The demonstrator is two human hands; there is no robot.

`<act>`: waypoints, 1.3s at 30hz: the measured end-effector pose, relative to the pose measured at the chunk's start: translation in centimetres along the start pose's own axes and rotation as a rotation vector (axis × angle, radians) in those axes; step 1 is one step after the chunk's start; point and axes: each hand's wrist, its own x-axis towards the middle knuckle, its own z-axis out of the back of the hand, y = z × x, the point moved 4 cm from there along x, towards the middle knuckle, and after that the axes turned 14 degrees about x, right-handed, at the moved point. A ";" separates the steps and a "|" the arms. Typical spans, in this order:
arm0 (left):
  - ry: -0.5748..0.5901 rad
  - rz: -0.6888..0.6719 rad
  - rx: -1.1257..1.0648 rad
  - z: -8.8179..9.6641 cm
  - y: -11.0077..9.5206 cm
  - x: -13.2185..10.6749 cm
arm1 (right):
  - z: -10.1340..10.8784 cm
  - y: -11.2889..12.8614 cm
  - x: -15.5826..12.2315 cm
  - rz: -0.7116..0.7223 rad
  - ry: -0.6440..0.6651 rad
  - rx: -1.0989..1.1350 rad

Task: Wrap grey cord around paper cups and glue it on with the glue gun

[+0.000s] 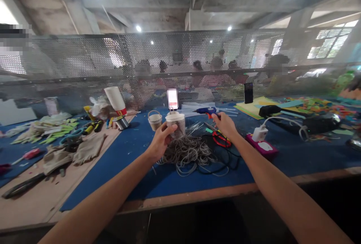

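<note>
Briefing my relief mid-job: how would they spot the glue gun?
On the blue mat, find the grey cord pile. Beyond its right side, the right hand grips the glue gun, set apart from the red-handled scissors by its blue body.

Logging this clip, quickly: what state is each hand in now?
Left hand: closed, holding a white-rimmed cup.
Right hand: closed, holding the blue glue gun.
</note>
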 end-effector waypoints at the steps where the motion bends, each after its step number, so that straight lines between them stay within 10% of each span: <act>1: 0.006 0.003 -0.004 0.0 0.0 0.0 | 0.0 0.3 0.0 0.039 -0.017 0.188; 8: -0.007 0.005 -0.054 0.1 -0.4 0.0 | -0.4 3.6 -1.6 0.242 0.021 0.915; 18: -0.031 -0.012 -0.054 0.7 0.0 0.6 | 0.1 5.7 -4.2 0.310 -0.024 0.640; 26: -0.043 -0.062 -0.078 0.5 -0.3 0.6 | -2.7 6.6 -6.4 0.410 0.246 0.678; 39: -0.060 -0.085 -0.060 1.0 -0.1 0.9 | -2.3 6.0 -6.0 0.533 0.132 0.430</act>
